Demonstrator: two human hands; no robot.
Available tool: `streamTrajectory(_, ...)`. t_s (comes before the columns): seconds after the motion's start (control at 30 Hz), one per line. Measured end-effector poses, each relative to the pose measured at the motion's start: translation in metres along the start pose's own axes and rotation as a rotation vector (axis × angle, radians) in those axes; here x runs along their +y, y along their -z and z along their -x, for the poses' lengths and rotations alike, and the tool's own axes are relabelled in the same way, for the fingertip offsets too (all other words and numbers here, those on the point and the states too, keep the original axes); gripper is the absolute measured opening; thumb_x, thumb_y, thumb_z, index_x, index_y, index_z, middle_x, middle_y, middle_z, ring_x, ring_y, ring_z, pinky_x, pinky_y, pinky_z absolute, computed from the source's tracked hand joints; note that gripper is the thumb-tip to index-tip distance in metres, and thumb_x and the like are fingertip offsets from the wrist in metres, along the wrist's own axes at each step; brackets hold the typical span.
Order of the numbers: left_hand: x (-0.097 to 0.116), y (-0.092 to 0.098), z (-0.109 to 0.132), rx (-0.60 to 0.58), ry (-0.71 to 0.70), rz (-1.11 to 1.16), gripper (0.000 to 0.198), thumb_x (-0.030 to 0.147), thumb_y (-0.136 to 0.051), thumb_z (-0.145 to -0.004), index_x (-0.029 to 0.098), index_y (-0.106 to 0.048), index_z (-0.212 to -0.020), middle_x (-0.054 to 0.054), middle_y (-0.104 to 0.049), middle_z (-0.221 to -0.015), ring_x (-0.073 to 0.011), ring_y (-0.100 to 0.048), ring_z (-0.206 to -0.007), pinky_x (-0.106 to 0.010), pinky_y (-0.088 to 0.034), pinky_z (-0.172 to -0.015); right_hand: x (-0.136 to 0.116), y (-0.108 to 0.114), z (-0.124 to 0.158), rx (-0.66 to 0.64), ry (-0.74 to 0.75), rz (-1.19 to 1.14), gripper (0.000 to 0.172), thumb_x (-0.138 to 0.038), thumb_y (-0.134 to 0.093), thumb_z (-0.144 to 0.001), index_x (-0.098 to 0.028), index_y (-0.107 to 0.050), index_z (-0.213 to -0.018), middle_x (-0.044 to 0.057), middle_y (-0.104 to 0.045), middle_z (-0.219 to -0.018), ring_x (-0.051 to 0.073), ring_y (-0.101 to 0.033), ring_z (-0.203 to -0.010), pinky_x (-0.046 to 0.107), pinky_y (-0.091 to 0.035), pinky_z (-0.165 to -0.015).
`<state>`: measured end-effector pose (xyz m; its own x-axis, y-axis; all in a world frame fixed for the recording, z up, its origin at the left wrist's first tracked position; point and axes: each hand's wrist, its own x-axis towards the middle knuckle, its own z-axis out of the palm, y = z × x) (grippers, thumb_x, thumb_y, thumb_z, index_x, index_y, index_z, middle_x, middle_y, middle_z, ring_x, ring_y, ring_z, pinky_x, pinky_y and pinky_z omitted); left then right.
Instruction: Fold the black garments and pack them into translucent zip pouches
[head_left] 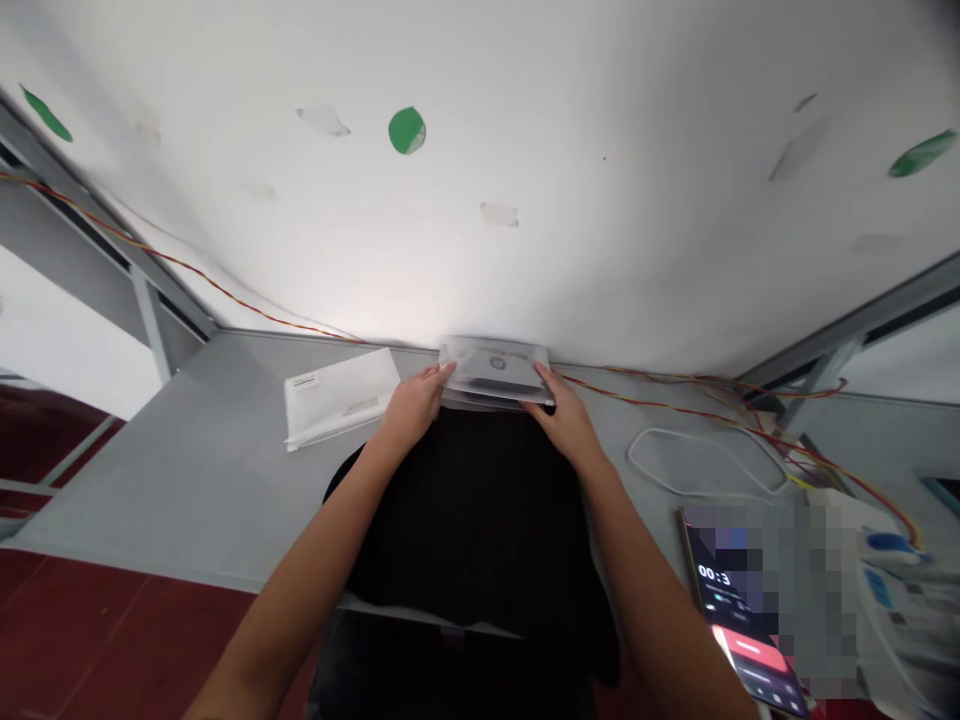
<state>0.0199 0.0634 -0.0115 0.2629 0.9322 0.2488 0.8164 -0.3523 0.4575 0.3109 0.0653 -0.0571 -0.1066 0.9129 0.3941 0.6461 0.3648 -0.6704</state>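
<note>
A translucent plastic bag [480, 352] with dark print and a round logo is held near the back of the table, against the white wall. My left hand [414, 405] is closed on its left edge, thumb on top. At the opposite edge my right hand [564, 415] grips the bag between thumb and fingers. Something dark shows through its front part, but I cannot make out what it is. Black fabric [472, 510] spreads between my forearms, from just below the bag to the table's front edge. Left of my left hand lies a flat white packet [341, 397] with small print.
The grey table [172, 470] meets a white wall [540, 150] at the back. Twisted red and yellow wires [637, 398] run along that edge. At right lie a white cable [675, 492], a lit phone [739, 610] and a white bag [900, 620] with blue print.
</note>
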Motion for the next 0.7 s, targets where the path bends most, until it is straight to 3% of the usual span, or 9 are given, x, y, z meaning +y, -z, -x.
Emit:
streamTrajectory(0.07,0.003,0.008,-0.001,0.016,0.016,-0.018,0.056,0.005,-0.047,-0.100,0.026,-0.059,-0.150,-0.008,-0.062,-0.151,-0.0292,-0.060,-0.139,-0.044,-0.050,-0.116,-0.005,0.004,-0.004,0.013,0.034,0.008,0.064,-0.041,-0.066,-0.093,-0.021,-0.055,-0.153,0.014,-0.058,-0.156,0.036,-0.047,-0.150,0.059,-0.035,-0.125)
streamTrajectory(0.17,0.020,0.037,0.008,0.046,0.026,-0.032,0.063,0.000,-0.045,-0.097,0.030,-0.059,-0.150,-0.004,-0.056,-0.155,-0.0305,-0.067,-0.130,-0.045,-0.054,-0.111,-0.027,0.022,-0.003,0.037,0.091,0.011,0.063,-0.033,-0.063,-0.094,-0.020,-0.054,-0.154,0.012,-0.055,-0.159,0.033,-0.044,-0.153,0.055,-0.033,-0.127)
streamTrajectory(0.27,0.047,0.067,0.046,0.148,-0.036,0.028,0.055,0.009,-0.043,-0.103,0.030,-0.058,-0.151,-0.001,-0.051,-0.160,-0.0278,-0.063,-0.136,-0.044,-0.053,-0.114,-0.058,0.049,0.025,0.098,0.159,0.023,0.063,-0.028,-0.062,-0.095,-0.027,-0.051,-0.157,0.006,-0.051,-0.162,0.030,-0.043,-0.153,0.052,-0.033,-0.128)
streamTrajectory(0.33,0.062,0.074,0.085,0.225,-0.064,0.080,0.051,0.013,-0.044,-0.105,0.032,-0.059,-0.150,0.000,-0.052,-0.160,-0.0255,-0.060,-0.139,-0.043,-0.052,-0.115,-0.075,0.060,0.060,0.111,0.179,0.024,0.060,-0.025,-0.059,-0.098,-0.034,-0.050,-0.157,0.002,-0.056,-0.159,0.028,-0.052,-0.147,0.051,-0.040,-0.124)
streamTrajectory(0.4,0.068,0.066,0.127,0.199,-0.046,0.094,0.051,0.014,-0.044,-0.105,0.032,-0.059,-0.150,-0.001,-0.052,-0.161,-0.0247,-0.057,-0.142,-0.044,-0.051,-0.116,-0.082,0.060,0.100,0.038,0.114,-0.004,0.061,-0.020,-0.056,-0.098,-0.035,-0.050,-0.157,0.002,-0.059,-0.156,0.027,-0.058,-0.142,0.049,-0.047,-0.119)
streamTrajectory(0.53,0.060,0.032,0.185,-0.026,0.027,-0.017,0.070,0.000,-0.038,-0.095,0.034,-0.053,-0.154,-0.006,-0.056,-0.158,-0.0319,-0.055,-0.143,-0.055,-0.057,-0.105,-0.073,0.045,0.153,-0.094,0.059,0.012,0.063,-0.013,-0.055,-0.092,-0.033,-0.057,-0.151,0.007,-0.064,-0.150,0.028,-0.064,-0.133,0.050,-0.055,-0.111)
streamTrajectory(0.63,0.063,0.027,0.194,0.026,0.091,-0.077,0.081,-0.007,-0.035,-0.088,0.035,-0.050,-0.156,-0.008,-0.044,-0.167,-0.0364,-0.041,-0.153,-0.064,-0.051,-0.109,-0.068,0.043,0.162,0.021,0.061,0.018,0.045,-0.015,-0.062,-0.092,-0.032,-0.071,-0.133,0.009,-0.068,-0.137,0.028,-0.067,-0.124,0.049,-0.057,-0.105)
streamTrajectory(0.7,0.077,0.031,0.187,0.124,0.038,-0.053,0.071,-0.004,-0.039,-0.093,0.033,-0.055,-0.152,-0.009,-0.043,-0.166,-0.0362,-0.037,-0.155,-0.066,-0.042,-0.116,-0.070,0.047,0.163,0.116,0.094,-0.019,0.022,-0.018,-0.068,-0.094,-0.030,-0.078,-0.108,0.006,-0.073,-0.112,0.024,-0.072,-0.103,0.041,-0.061,-0.091)
